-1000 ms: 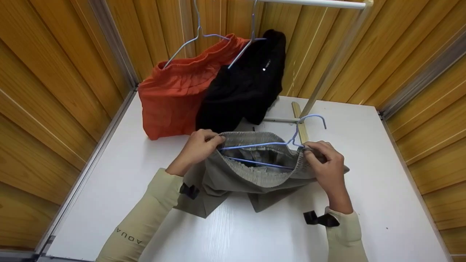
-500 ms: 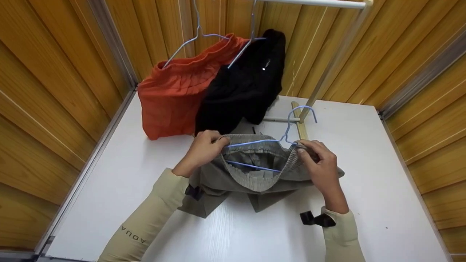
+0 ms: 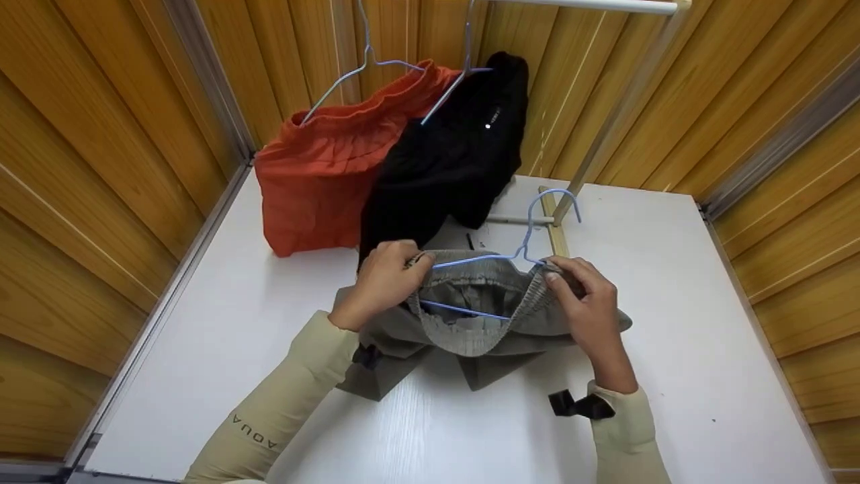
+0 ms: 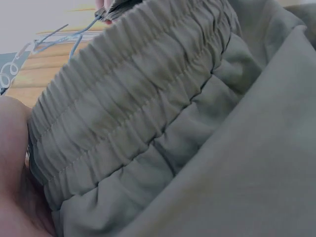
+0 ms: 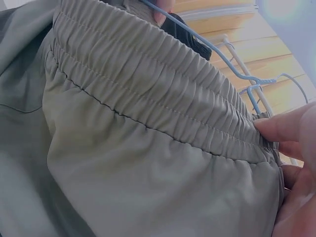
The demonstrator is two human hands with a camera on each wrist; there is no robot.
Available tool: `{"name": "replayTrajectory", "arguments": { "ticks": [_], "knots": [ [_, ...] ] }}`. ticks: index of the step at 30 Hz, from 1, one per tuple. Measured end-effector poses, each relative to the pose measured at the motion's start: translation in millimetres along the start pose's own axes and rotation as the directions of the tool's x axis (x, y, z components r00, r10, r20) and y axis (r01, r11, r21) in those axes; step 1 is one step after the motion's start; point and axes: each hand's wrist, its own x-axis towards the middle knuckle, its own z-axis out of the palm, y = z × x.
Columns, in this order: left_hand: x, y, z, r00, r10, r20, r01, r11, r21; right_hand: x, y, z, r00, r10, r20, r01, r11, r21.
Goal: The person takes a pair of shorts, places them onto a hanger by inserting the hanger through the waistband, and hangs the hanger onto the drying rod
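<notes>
Grey-green shorts (image 3: 463,339) with a gathered elastic waistband (image 5: 163,84) are held up by both hands, the waist gaping toward the head camera. My left hand (image 3: 390,275) pinches the waistband at its left end, thumb on top. At the right end my right hand (image 3: 588,296) pinches the band between thumb and fingers. A blue wire hanger (image 3: 476,260) sits inside the waist, its lower bar (image 3: 463,310) crossing the opening and its hook (image 3: 554,193) standing above the band toward the right. Both hanger ends are hidden by the cloth and hands.
Behind, orange-red shorts (image 3: 316,195) and a black garment (image 3: 443,175) hang on wire hangers. A rack with a white top rail (image 3: 591,5) and wooden foot (image 3: 555,232) stands on the white table (image 3: 430,444). Wood-plank walls (image 3: 672,101) enclose the table.
Both hands have come closer together, the left moving right and the right moving left, narrowing the waist opening. The hanger's hook has shifted left and farther up in the head view.
</notes>
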Motion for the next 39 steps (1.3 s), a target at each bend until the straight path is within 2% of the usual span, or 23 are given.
{"name": "replayTrajectory", "arguments": {
  "ticks": [5, 10, 13, 16, 18, 21, 24, 26, 28, 33, 39],
  "knots": [
    [-0.4, -0.4, 0.9, 0.996, 0.082, 0.018, -0.082, 0.997, 0.005, 1.2, -2, 0, 1.0, -0.006, -0.012, 0.006, 1.0, 0.0],
    [-1.7, -3.3, -1.1, 0.98, 0.177, 0.088, -0.176, 0.984, -0.013, 2.6, -18, -2, 1.0, -0.025, -0.013, 0.025, 1.0, -0.002],
    [-1.5, -5.5, -5.5, 0.97, 0.198, 0.142, -0.179, 0.975, -0.133, 3.6, -29, -4, 1.0, -0.027, -0.008, 0.027, 1.0, -0.009],
    [-1.0, -8.1, -12.6, 0.96, 0.216, 0.181, -0.157, 0.944, -0.292, 4.3, -33, -6, 1.0, -0.008, -0.015, 0.008, 1.0, -0.022],
    [-1.0, -10.0, -17.2, 0.951, 0.232, 0.203, -0.15, 0.924, -0.353, 4.3, -33, -7, 1.0, 0.008, -0.027, -0.009, 1.0, -0.024],
    [-1.9, -12.4, -22.4, 0.928, 0.267, 0.26, -0.169, 0.923, -0.344, 4.7, -30, -9, 0.999, 0.02, -0.04, -0.02, 1.0, -0.02],
    [-2.9, -14.5, -24.2, 0.901, 0.308, 0.306, -0.217, 0.93, -0.297, 5.1, -28, -11, 0.999, 0.013, -0.043, -0.014, 1.0, -0.014],
    [-3.8, -15.7, -23.9, 0.893, 0.323, 0.314, -0.242, 0.932, -0.27, 5.4, -27, -11, 0.999, 0.007, -0.038, -0.007, 1.0, -0.004],
    [-4.5, -16.2, -22.7, 0.896, 0.333, 0.295, -0.26, 0.93, -0.258, 5.5, -25, -12, 1.0, 0.006, -0.031, -0.006, 1.0, 0.008],
    [-5.3, -16.4, -18.0, 0.919, 0.34, 0.2, -0.286, 0.924, -0.256, 5.4, -19, -14, 1.0, 0.019, -0.013, -0.019, 1.0, 0.022],
    [-4.2, -16.2, -14.0, 0.938, 0.332, 0.1, -0.299, 0.92, -0.254, 5.5, -22, -19, 1.0, 0.005, -0.011, -0.005, 1.0, 0.001]
  ]
}}
